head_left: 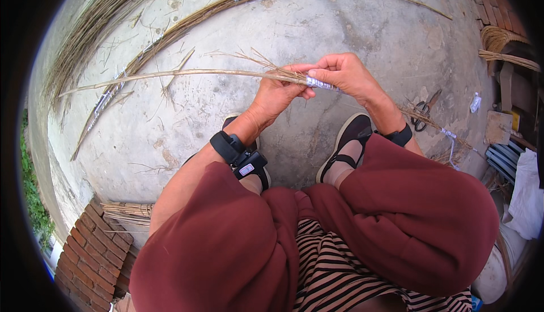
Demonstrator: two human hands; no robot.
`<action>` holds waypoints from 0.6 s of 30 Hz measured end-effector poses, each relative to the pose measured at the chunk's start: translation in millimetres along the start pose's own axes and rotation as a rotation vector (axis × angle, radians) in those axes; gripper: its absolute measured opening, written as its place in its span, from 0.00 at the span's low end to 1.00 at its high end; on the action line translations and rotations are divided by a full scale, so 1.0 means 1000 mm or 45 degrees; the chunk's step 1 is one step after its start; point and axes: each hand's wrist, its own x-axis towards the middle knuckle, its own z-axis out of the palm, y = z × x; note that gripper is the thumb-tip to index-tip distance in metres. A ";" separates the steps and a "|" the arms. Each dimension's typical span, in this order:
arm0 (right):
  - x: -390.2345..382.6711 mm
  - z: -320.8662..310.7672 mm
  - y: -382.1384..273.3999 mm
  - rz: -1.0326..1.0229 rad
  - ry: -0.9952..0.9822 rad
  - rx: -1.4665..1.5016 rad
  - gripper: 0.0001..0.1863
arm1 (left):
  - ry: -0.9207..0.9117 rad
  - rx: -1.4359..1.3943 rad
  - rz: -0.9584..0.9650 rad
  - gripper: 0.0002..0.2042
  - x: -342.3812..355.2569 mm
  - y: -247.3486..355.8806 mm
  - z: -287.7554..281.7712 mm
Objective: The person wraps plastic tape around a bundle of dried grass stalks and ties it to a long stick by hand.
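In front of my knees I hold a thin bundle of dry twigs [187,72] in both hands. One long stalk runs far out to the left, and finer broken ends fan up beside it. My left hand [275,94] is closed around the bundle at its middle. A shiny silver-white wrap [322,83] binds the right part, where my right hand [347,75] is closed, thumb and fingers pinching at the wrap's left edge. Whatever lies under the right fingers is partly hidden. Black-handled scissors [424,111] lie on the floor right of my right wrist.
Long twig bundles [198,16] with silver-white wraps arc across the concrete floor [385,45]. Loose twigs [102,34] are heaped at the far left. Another wrapped bundle [449,133] lies beside the scissors. Bricks [90,249] are at lower left, a white bag [527,193] at right.
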 end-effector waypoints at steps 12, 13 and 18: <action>-0.009 0.021 -0.007 -0.396 0.187 -0.272 0.12 | 0.216 0.051 0.056 0.06 0.003 0.004 0.000; -0.011 0.021 -0.009 -0.523 0.259 -0.567 0.12 | 0.203 0.145 0.020 0.06 0.005 0.005 -0.002; -0.008 0.016 -0.008 -0.457 0.268 -0.622 0.11 | 0.138 0.229 -0.066 0.07 0.006 0.006 -0.004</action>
